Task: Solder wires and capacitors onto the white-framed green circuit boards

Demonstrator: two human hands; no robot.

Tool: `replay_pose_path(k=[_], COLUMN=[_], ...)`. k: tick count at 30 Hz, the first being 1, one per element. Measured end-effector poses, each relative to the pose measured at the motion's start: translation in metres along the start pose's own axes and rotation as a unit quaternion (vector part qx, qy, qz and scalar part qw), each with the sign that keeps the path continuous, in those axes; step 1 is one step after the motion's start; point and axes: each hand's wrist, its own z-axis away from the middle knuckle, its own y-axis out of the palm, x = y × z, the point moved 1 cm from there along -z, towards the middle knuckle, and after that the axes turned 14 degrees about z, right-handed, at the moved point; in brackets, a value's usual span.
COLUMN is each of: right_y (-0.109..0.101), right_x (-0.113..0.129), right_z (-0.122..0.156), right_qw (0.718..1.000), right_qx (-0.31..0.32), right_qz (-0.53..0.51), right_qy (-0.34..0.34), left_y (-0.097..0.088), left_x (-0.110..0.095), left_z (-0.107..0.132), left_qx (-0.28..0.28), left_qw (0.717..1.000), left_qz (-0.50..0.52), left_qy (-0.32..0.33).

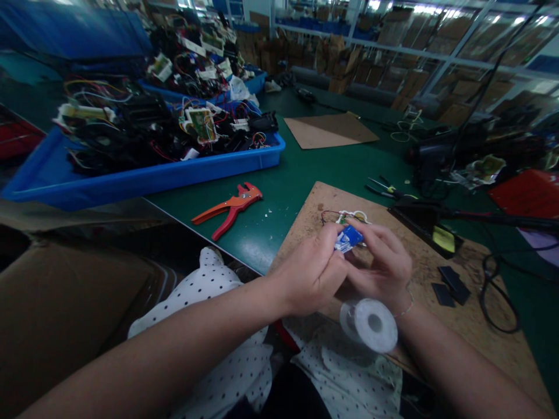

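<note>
Both my left hand [321, 270] and my right hand [382, 256] pinch a small blue-and-white piece [349, 238], whose exact kind I cannot make out. They hold it above a brown, scorched work board [301, 227]. Just behind the fingers lies a white-framed part with thin wires [356, 215], partly hidden by my hands. Below my right wrist is a spool of solder-like wire [375, 326], close to the board's near edge. To the left, orange-red wire strippers [231, 208] rest on the green table [257, 166].
Blue trays [174, 174] heaped with wired parts stand at the back left. A cardboard sheet [332, 131] lies behind the board. On the right are small black plates [454, 285], a black holder with a yellow sponge [443, 238], pliers [384, 189] and a looped black cable [484, 297].
</note>
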Motion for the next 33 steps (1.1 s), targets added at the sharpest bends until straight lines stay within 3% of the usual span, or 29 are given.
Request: replay_pose_path(k=[11,25,33], right_y=[0.0009,0.0027,0.0001], right_x=[-0.0004,-0.0005,-0.0003], right_z=[-0.0005,0.0010,0.0014], right_qw=[1.000,0.999,0.999], right_qx=[-0.002,-0.036,-0.031], right_qz=[0.002,-0.016,0.011], right_qy=[0.007,0.008,-0.011], left_y=[0.0033,-0.0009,0.0006], left_x=[0.0023,0.0036,-0.0005], left_z=[0.0037,0.0054,0.0037], left_qx=[-0.011,-0.003,-0.027], left_qw=[0.997,0.993,0.996], left_qz=[0.066,0.121,0.081], left_qy=[-0.039,-0.016,-0.011])
